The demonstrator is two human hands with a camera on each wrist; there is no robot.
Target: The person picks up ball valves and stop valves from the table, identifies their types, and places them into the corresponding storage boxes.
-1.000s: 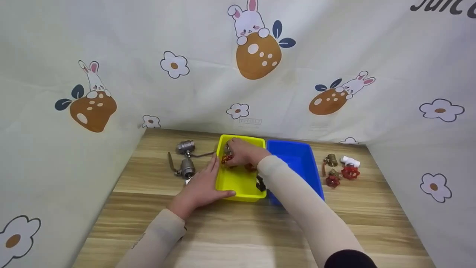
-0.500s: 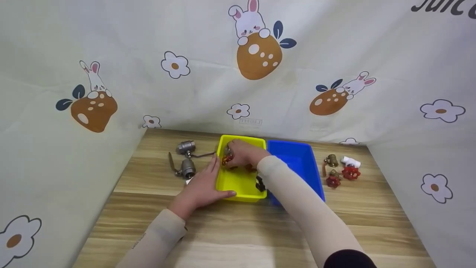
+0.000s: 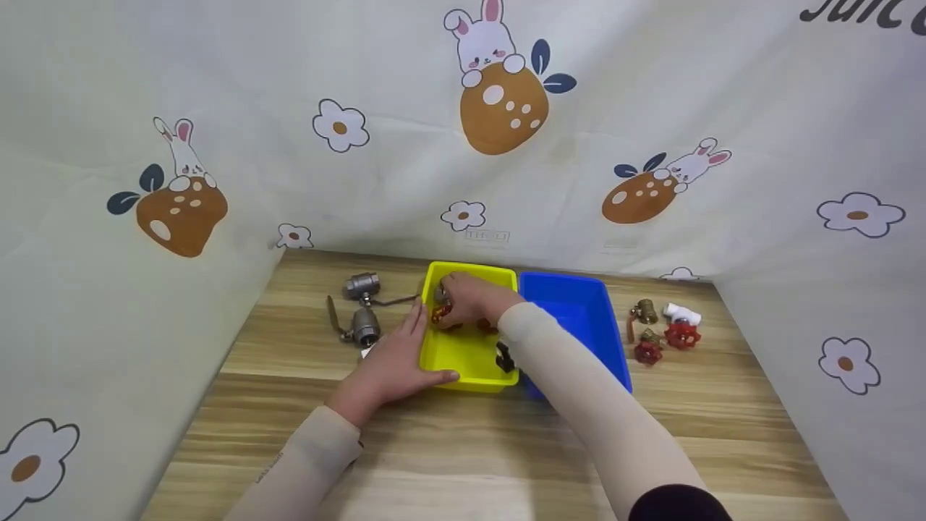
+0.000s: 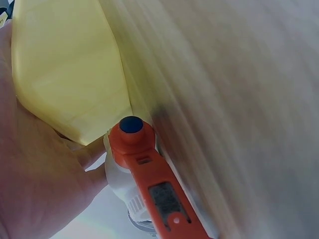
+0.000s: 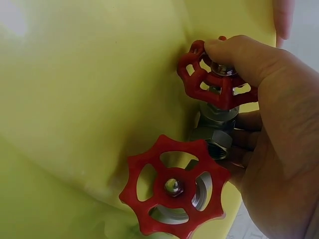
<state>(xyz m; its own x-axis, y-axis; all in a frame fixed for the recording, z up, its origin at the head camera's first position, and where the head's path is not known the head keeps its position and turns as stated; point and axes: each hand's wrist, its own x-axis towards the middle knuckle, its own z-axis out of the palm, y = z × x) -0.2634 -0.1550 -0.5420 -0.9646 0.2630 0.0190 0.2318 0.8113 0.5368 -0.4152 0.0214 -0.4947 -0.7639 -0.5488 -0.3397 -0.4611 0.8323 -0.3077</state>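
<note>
My right hand (image 3: 474, 295) reaches into the far left corner of the yellow bin (image 3: 466, 381). In the right wrist view it grips a metal valve with a red handwheel (image 5: 225, 98), thumb on the wheel and fingers around the body. Beside it lies another valve with a larger red handwheel (image 5: 162, 189). My left hand (image 3: 391, 367) rests against the bin's left side and front corner, fingers straight and thumb spread. Close to that hand, in the left wrist view, is a white valve with an orange lever (image 4: 154, 174). A dark part (image 3: 504, 357) sits at the bin's right wall.
A blue bin (image 3: 613, 329) stands against the yellow one. Two grey lever ball valves lie at left, one (image 3: 366, 327) nearer than the other (image 3: 361, 286). At right are a brass valve (image 3: 646, 311), a red-wheeled brass valve (image 3: 648, 352) and a white red-wheeled valve (image 3: 681, 325).
My right forearm has shifted very slightly left, while the right hand stays on the valve in the same corner. The left hand and the bins look unmoved.
</note>
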